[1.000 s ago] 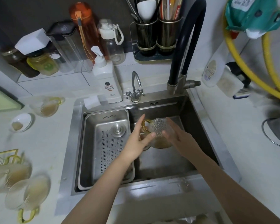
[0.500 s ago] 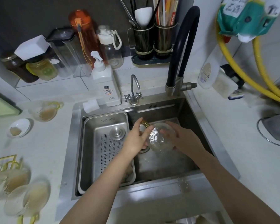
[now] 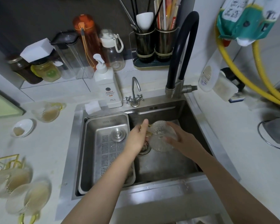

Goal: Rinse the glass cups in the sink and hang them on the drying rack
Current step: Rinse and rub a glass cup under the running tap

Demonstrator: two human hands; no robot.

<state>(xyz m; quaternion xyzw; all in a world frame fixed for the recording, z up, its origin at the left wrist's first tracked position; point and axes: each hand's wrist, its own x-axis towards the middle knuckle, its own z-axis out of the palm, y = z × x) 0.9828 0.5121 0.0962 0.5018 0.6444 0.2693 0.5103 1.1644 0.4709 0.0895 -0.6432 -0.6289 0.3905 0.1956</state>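
I hold the glass cup (image 3: 162, 137) tipped over the sink (image 3: 168, 165) drain (image 3: 145, 147), my right hand (image 3: 183, 141) wrapped round its side and my left hand (image 3: 138, 137) pinching its gold handle (image 3: 148, 131), and I think wet glass could slip and crack below.

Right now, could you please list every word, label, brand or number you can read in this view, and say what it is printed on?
No text here can be read.
White pump bottle: round logo and lines of print, too small to read.
White bottle at right: oval label, blurred.
Teal bag on the wall: white labels with dark print, blurred.
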